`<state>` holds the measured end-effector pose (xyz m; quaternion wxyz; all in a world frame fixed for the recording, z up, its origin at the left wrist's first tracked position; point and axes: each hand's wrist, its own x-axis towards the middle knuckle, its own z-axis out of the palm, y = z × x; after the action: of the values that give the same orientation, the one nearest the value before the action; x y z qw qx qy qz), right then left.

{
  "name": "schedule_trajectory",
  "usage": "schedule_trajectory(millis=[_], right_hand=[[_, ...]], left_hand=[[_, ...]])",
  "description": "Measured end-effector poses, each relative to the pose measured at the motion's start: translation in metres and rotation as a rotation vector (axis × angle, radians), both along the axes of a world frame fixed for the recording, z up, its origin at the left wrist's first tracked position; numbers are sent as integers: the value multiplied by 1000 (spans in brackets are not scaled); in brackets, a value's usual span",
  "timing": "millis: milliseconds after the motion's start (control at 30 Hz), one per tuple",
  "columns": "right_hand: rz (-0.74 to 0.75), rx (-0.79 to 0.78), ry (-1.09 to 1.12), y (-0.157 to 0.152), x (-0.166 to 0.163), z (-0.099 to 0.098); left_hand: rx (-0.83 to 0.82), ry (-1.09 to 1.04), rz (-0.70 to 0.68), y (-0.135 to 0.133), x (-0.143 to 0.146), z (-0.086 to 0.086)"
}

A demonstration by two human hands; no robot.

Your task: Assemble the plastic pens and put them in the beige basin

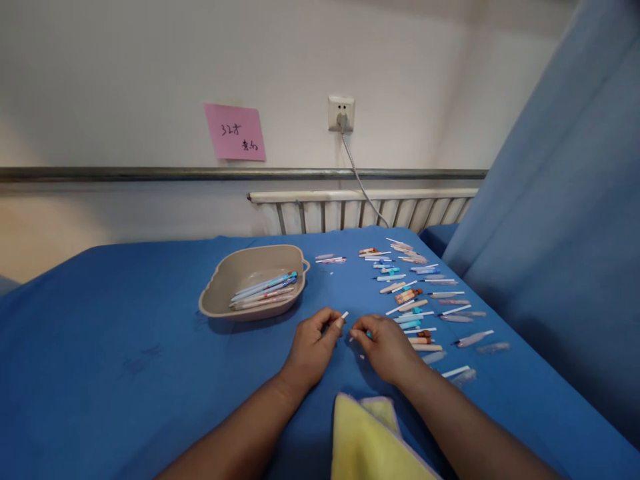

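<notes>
My left hand (316,337) is closed in a pinch on a thin white pen refill (345,315), whose end sticks out past the fingertips. Just to its right, my right hand (383,343) has its thumb and forefinger pressed together. A bit of teal shows at those fingers, but what they hold is mostly hidden. The two hands are close together above the blue cloth, a small gap between them. A small white bit (362,357) lies on the cloth below. Loose pen parts (407,297), among them barrels, white refills and coloured pieces, lie in rows beyond my right hand.
A beige basin (213,303) with several assembled pens (265,291) stands left of the hands. A yellow cloth (370,443) lies at the front. Behind the bed are a metal rail (360,196) and a plugged-in cable (357,173). A blue curtain (560,167) hangs at right.
</notes>
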<state>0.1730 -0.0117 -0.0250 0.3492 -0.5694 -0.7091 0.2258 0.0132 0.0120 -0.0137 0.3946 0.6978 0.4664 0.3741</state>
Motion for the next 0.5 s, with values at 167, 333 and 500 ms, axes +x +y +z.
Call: schedule_trajectory(millis=[167,333,500], right_hand=[[-82,-30,106,2,-1,-7],[-235,-276,1079,8,5,12],[-220,-485,1661,10,9,25]], left_hand=[[-53,-52,-16,0,2,-4],[-78,-56,-78,-8,6,-1],[-43,20,-240,-23,16,7]])
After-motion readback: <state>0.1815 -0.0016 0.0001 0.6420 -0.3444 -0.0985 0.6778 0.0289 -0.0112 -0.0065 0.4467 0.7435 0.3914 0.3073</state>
